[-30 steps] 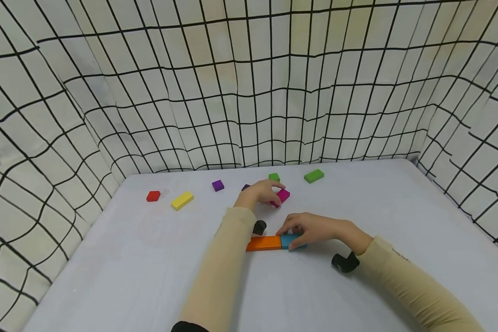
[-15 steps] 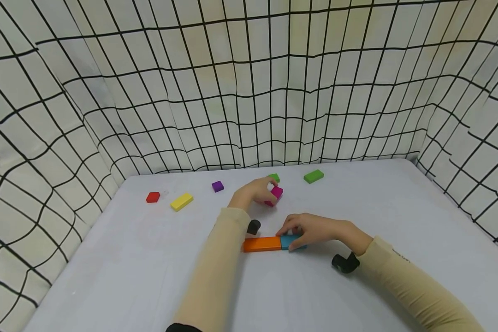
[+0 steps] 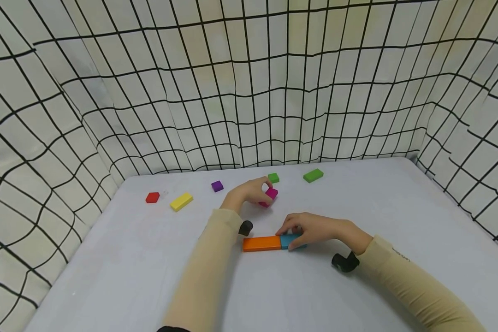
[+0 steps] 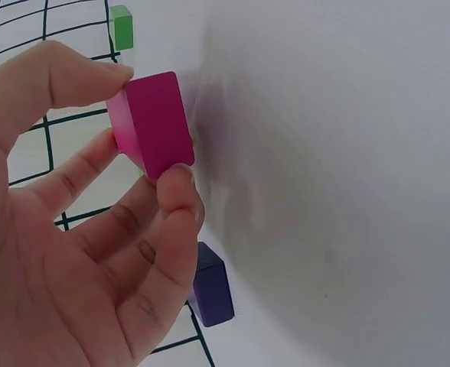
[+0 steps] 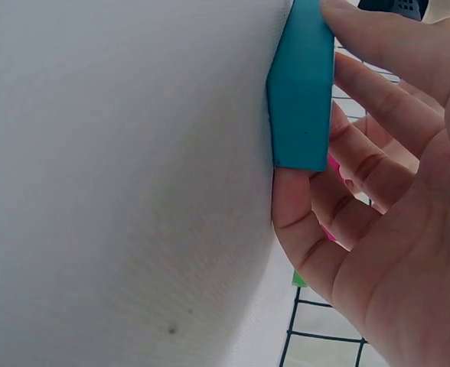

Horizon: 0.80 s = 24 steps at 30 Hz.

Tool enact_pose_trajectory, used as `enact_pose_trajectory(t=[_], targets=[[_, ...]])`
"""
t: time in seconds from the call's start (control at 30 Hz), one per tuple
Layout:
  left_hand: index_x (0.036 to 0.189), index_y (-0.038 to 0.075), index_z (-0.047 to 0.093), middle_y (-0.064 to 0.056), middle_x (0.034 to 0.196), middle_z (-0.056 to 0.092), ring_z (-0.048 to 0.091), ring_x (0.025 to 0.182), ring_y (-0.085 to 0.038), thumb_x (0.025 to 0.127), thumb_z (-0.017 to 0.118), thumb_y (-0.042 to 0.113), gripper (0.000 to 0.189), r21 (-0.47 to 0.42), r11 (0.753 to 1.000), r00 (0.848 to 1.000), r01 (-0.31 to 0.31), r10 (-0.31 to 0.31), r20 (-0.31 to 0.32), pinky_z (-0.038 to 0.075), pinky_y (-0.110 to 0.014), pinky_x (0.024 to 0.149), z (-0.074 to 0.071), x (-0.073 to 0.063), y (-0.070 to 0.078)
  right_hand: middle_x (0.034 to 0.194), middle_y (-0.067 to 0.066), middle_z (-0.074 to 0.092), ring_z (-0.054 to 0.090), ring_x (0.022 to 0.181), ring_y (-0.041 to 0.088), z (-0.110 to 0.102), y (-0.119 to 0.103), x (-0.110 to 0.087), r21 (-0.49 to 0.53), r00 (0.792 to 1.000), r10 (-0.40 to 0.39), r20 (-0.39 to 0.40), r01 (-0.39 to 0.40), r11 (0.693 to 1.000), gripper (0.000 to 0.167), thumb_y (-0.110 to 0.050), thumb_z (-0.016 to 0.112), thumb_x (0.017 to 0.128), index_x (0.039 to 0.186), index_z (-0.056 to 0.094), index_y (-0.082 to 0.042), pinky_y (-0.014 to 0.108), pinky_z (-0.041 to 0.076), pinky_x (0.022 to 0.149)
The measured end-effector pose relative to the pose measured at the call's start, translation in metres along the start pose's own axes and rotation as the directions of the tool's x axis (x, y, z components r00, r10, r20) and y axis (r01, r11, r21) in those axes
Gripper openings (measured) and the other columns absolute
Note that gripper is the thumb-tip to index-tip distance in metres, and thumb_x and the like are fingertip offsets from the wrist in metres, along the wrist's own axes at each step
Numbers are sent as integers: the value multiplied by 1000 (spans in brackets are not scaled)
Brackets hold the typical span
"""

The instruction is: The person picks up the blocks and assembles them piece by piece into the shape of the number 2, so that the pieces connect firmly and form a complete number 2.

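Note:
My left hand (image 3: 247, 192) pinches a magenta block (image 3: 271, 193) between thumb and fingers, near the back of the table. In the left wrist view, the thumb is at one end of this magenta block (image 4: 160, 126) and the little finger at the other. Whether the block touches the table, I cannot tell. Nearer to me, my right hand (image 3: 317, 228) grips a blue block (image 3: 287, 241) lying on the table. An orange block (image 3: 262, 244) lies end to end with it, on its left. The right wrist view shows the thumb and fingers along the blue block (image 5: 303, 92).
A red block (image 3: 152, 197), a yellow block (image 3: 181, 202) and a purple block (image 3: 217, 186) lie at the back left. Beyond the left hand are a small green block (image 3: 273, 178) and a longer green block (image 3: 313, 175). Black netting (image 3: 253, 106) surrounds the white table (image 3: 120, 267).
My left hand has moved left with the magenta block in its grip, and its forearm has swung left, uncovering the orange block's left end. The right hand has stayed in place.

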<state>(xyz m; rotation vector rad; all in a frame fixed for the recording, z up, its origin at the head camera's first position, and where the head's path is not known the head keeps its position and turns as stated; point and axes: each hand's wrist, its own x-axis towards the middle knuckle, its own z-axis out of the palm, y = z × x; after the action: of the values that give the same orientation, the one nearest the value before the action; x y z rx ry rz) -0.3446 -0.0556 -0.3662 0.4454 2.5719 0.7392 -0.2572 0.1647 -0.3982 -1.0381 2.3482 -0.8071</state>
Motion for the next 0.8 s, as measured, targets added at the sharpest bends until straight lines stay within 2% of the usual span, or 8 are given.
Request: enact_pose_trajectory(t=[0.53,0.8], targets=[[138,14,49,-13,119,58,57,101,-24,89,72,19,54,-46,997,996,-58,61,66,50,-35,90,-4,-6,-19,112,-6,61,55,96,15,-1,-1,0,-6,1000,-10,-2,10,1000,36,-22,81,90,125,74,-14,28,52,86],[137,12,46,-16,120,60,58,100,-25,90,70,17,53,-83,995,994,-57,64,88,52,-34,89,-5,-12,-25,111,-7,61,54,95,14,-1,-2,-1,0,1000,-13,2,13,1000,36,-22,81,91,125,74,-13,28,51,85]])
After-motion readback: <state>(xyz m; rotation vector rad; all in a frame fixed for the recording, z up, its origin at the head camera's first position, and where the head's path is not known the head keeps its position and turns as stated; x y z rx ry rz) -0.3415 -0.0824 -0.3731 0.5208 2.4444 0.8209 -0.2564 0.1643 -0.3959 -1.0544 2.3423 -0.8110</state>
